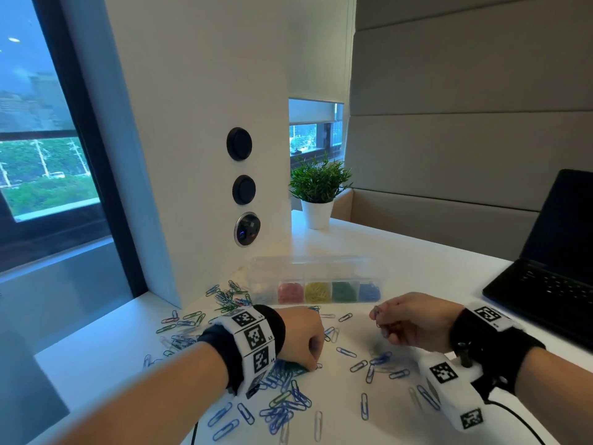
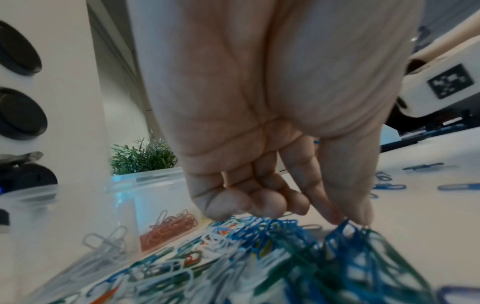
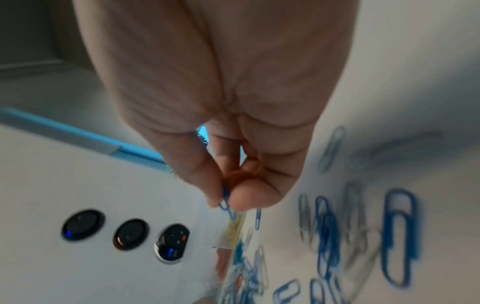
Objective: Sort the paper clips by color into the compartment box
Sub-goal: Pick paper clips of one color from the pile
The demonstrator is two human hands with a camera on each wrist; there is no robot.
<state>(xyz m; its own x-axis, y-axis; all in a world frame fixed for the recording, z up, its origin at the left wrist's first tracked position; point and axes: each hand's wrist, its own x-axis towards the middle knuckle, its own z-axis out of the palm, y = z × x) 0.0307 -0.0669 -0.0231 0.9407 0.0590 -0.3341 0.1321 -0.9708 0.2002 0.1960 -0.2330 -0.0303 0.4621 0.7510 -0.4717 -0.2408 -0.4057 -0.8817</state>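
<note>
The clear compartment box (image 1: 316, 285) lies open at the back of the white table, with white, red, yellow, green and blue clips in its cells. Several loose clips, mostly blue with some green and white, are scattered in front of it. My left hand (image 1: 301, 340) reaches down onto a heap of blue and green clips (image 2: 298, 242), and its thumb and forefinger pinch blue clips (image 2: 342, 227) at the top of the heap. My right hand (image 1: 404, 322) is raised above the table and pinches a blue clip (image 3: 227, 203) between thumb and forefinger.
An open black laptop (image 1: 552, 261) sits at the right. A small potted plant (image 1: 317, 191) stands behind the box. A white pillar with round black switches (image 1: 244, 187) rises at the left of the box. A black cable (image 1: 513, 415) runs from my right wrist.
</note>
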